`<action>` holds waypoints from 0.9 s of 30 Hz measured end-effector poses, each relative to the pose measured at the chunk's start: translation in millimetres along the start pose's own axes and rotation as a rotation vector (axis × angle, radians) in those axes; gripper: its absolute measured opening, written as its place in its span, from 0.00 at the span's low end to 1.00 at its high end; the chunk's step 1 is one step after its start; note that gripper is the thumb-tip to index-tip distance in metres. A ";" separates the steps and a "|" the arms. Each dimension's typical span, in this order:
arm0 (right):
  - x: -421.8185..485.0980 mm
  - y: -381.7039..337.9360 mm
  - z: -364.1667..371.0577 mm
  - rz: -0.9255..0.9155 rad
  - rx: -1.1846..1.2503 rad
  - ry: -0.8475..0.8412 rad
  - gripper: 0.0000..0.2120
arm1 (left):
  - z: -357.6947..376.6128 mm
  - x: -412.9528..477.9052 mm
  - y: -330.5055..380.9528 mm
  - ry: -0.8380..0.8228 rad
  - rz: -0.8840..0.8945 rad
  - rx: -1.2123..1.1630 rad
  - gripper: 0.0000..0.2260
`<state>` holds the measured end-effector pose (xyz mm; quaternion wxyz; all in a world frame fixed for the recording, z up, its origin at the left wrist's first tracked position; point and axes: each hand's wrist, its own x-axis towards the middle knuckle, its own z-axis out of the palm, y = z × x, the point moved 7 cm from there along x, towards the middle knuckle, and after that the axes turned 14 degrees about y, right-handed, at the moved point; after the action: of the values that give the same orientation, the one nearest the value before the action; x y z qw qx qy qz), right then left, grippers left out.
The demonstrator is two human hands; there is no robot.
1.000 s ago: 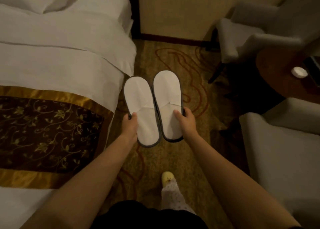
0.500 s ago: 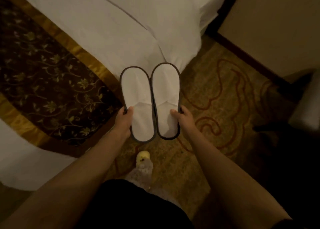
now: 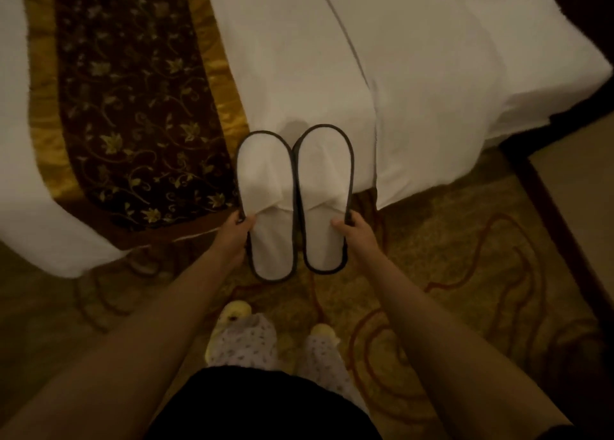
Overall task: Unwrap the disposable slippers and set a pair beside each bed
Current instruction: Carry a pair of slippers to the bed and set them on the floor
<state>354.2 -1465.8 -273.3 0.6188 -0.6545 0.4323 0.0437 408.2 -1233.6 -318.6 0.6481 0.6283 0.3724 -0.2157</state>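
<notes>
I hold two white disposable slippers with dark trim side by side, toes pointing toward the bed [image 3: 415, 83]. My left hand [image 3: 234, 236] grips the outer edge of the left slipper [image 3: 265, 187]. My right hand [image 3: 357, 236] grips the outer edge of the right slipper [image 3: 324, 180]. Both slippers hang above the patterned carpet [image 3: 458, 250], their toes overlapping the bed's white side. No wrapper is on them.
A dark floral bed runner with gold borders [image 3: 133, 107] crosses the bed at left. My feet in yellow slippers [image 3: 232, 313] stand on the carpet just below my hands. A dark wooden baseboard [image 3: 558, 226] runs along the right.
The view has swung left, so the bed now fills the top and the chairs are out of sight. The slippers have moved closer to the bed's side, still held the same way.
</notes>
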 end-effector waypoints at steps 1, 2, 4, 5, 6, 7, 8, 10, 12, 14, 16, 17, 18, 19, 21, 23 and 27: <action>12.1 2.0 0.0 -0.013 -0.025 -0.037 0.21 | 3.5 7.2 -10.8 0.029 0.004 -0.032 0.21; 24.0 7.5 0.6 -0.015 -0.046 -0.073 0.22 | 6.2 13.1 -24.0 0.055 0.008 -0.065 0.19; 47.2 25.1 5.4 -0.013 -0.086 -0.128 0.21 | 11.4 24.1 -54.0 0.098 -0.012 -0.131 0.18; 59.4 39.3 8.4 -0.002 -0.104 -0.139 0.20 | 13.8 29.7 -71.2 0.118 -0.041 -0.157 0.17; 72.1 56.5 11.8 0.017 -0.113 -0.145 0.21 | 15.5 37.1 -89.5 0.137 -0.069 -0.172 0.18; 85.5 76.9 15.8 0.044 -0.122 -0.150 0.22 | 16.4 47.2 -108.1 0.157 -0.088 -0.180 0.18; 98.6 100.2 20.7 0.073 -0.137 -0.154 0.23 | 16.0 58.3 -128.3 0.181 -0.100 -0.184 0.18; 124.7 147.5 31.9 0.112 -0.170 -0.161 0.25 | 13.8 82.4 -167.9 0.222 -0.126 -0.192 0.19; 150.4 197.4 44.8 0.148 -0.198 -0.168 0.28 | 8.9 111.0 -206.7 0.248 -0.142 -0.181 0.20; 173.8 248.9 57.4 0.177 -0.215 -0.181 0.26 | 1.4 140.7 -245.1 0.263 -0.141 -0.178 0.19; 197.6 299.4 70.8 0.190 -0.216 -0.199 0.23 | -8.3 172.8 -281.8 0.281 -0.137 -0.184 0.19; 209.8 324.5 77.7 0.194 -0.231 -0.205 0.23 | -13.6 189.1 -300.3 0.294 -0.139 -0.189 0.19; 223.0 348.2 84.7 0.194 -0.252 -0.207 0.24 | -18.6 205.5 -317.8 0.309 -0.141 -0.194 0.19; 236.4 370.3 91.9 0.193 -0.275 -0.210 0.25 | -23.0 221.3 -334.5 0.324 -0.145 -0.198 0.19; 262.5 410.7 107.2 0.208 -0.300 -0.214 0.28 | -31.9 250.9 -363.9 0.358 -0.152 -0.201 0.20; 287.3 444.5 124.0 0.222 -0.300 -0.217 0.29 | -41.6 278.8 -387.5 0.388 -0.142 -0.197 0.20; 326.5 492.7 153.5 0.242 -0.290 -0.189 0.28 | -59.1 324.1 -412.3 0.411 -0.113 -0.180 0.20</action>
<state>325.3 -1434.0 -882.4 0.5461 -0.6730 0.4369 0.2406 291.5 -1163.4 -828.5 0.5989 0.5770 0.5487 -0.0851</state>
